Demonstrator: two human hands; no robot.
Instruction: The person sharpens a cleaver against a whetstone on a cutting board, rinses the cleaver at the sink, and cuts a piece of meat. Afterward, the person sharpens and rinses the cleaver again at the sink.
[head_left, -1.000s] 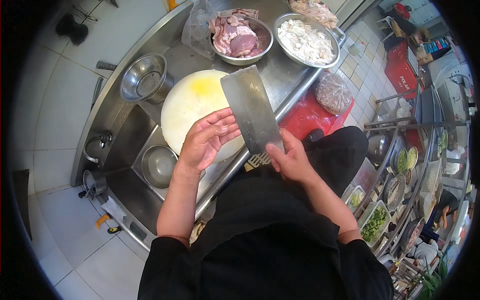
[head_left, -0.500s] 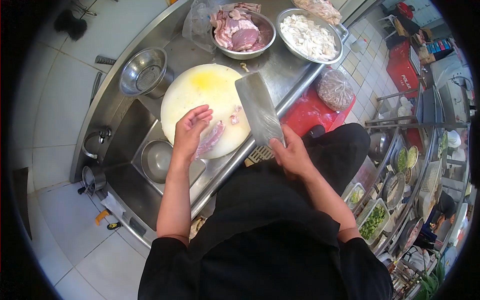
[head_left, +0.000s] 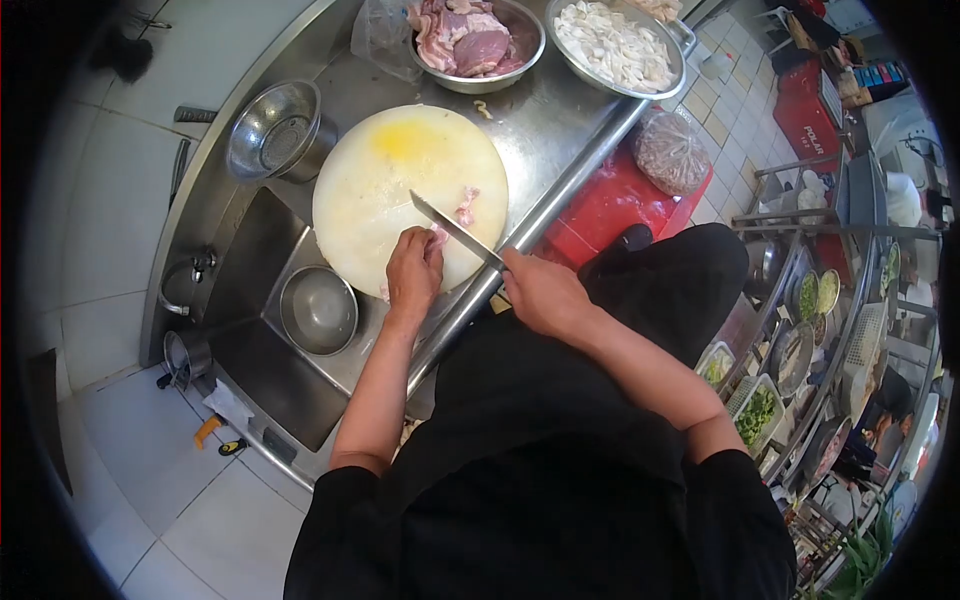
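A curved faucet (head_left: pixel 178 292) stands at the left edge of the steel sink (head_left: pixel 262 238). A round metal bowl (head_left: pixel 318 312) sits in the sink's right part, a perforated strainer (head_left: pixel 272 140) just beyond the sink. Well to the sink's right are a filled plastic bag (head_left: pixel 672 152), a red cooler marked POLAR (head_left: pixel 802 112) and leafy greens (head_left: pixel 757 418).

At two o'clock in our view we read a single word, "POLAR", in pale capital letters (head_left: pixel 812 140) on the side of a red box (head_left: pixel 797 100). The smaller marks just beneath it we cannot make out.
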